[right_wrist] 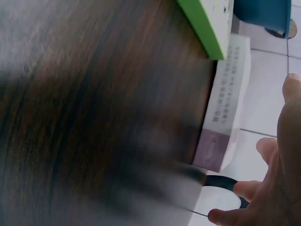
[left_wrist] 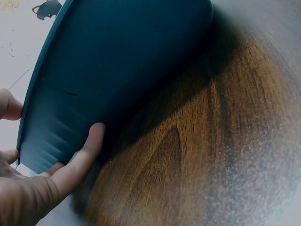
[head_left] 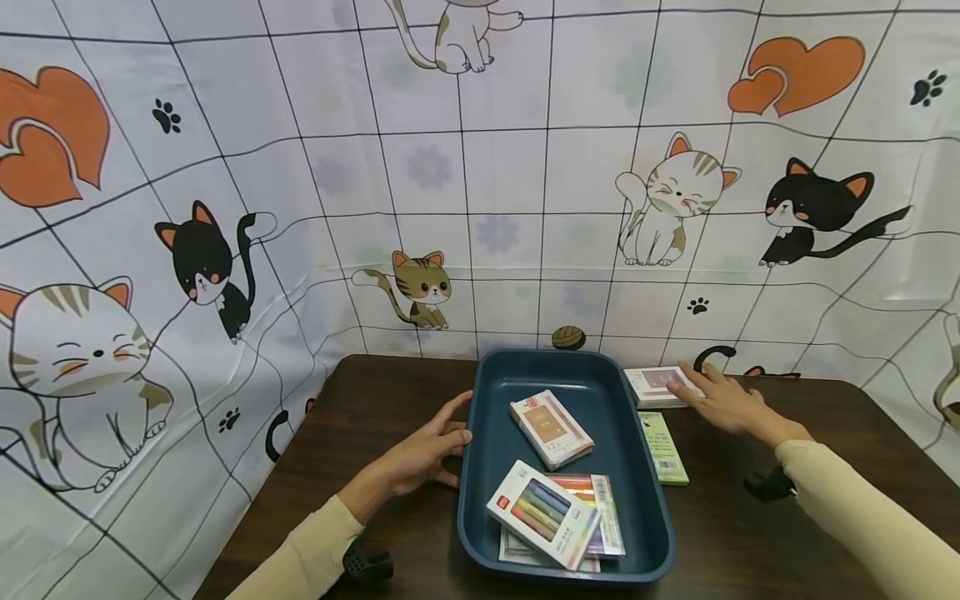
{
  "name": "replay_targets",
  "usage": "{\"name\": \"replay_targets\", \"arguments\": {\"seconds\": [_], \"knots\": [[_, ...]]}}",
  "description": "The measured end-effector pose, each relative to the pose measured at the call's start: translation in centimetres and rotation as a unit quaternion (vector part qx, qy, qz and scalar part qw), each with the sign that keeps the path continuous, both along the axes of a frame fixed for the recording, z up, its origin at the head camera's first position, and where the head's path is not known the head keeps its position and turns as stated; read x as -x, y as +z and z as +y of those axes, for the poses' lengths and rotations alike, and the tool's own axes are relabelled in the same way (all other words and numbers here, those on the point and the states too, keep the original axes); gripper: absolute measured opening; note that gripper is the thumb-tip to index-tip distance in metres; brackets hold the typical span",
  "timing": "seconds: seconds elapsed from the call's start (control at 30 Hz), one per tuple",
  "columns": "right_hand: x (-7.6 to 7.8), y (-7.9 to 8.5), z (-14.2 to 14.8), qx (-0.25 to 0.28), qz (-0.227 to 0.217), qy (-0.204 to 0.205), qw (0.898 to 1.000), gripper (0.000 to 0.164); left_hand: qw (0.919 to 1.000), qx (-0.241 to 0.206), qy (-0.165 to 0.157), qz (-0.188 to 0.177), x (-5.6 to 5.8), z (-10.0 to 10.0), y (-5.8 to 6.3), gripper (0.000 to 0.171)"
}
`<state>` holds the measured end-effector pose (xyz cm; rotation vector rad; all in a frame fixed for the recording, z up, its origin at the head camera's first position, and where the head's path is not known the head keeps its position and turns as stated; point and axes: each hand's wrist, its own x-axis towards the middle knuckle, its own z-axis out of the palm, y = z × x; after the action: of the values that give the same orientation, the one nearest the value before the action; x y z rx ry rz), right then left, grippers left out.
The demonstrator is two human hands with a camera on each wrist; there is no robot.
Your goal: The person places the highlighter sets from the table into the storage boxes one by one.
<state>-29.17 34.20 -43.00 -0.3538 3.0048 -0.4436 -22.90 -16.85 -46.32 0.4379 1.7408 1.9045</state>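
Note:
My left hand (head_left: 423,450) touches the left side of a deep blue plastic tray (head_left: 660,533). In the left wrist view its fingers lie along the tray's outer wall (left_wrist: 117,47) and up to the rim. My right hand (head_left: 731,404) is over a white box with a pinkish panel (head_left: 651,387), its fingers spread out. From the right wrist view, the fingertips hover beside that white box with the purple end (right_wrist: 225,99), holding nothing. A flat green-edged box (head_left: 663,450) lies just in front of it, along the tray's right wall.
Inside the tray lie a white box with a tan square (head_left: 551,429) and a white box with a window of coloured sticks (head_left: 543,512). The latter overlaps a colourful flat pack (head_left: 607,517). All stands on a dark wooden table (head_left: 397,383) before a cat-print cloth (head_left: 502,167).

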Motion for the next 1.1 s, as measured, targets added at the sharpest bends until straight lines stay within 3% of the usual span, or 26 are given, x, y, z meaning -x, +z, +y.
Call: {"name": "replay_targets", "arguments": {"seconds": [0.33,0.6,1.1], "knots": [[1.8,-1.6,0.1,0.001,-0.002,-0.01,1.0,0.082,1.0,-0.004,0.001,-0.001,-0.1,-0.2,-0.6,0.07],[3.1,-2.2,-0.5,0.034,0.02,-0.01,0.999,0.087,1.0,-0.003,0.001,0.002,0.0,-0.2,-0.7,0.07],[3.0,-2.2,-1.6,0.079,0.027,-0.033,0.996,0.103,1.0,0.004,0.002,0.006,0.1,-0.1,-0.2,0.071]]}}
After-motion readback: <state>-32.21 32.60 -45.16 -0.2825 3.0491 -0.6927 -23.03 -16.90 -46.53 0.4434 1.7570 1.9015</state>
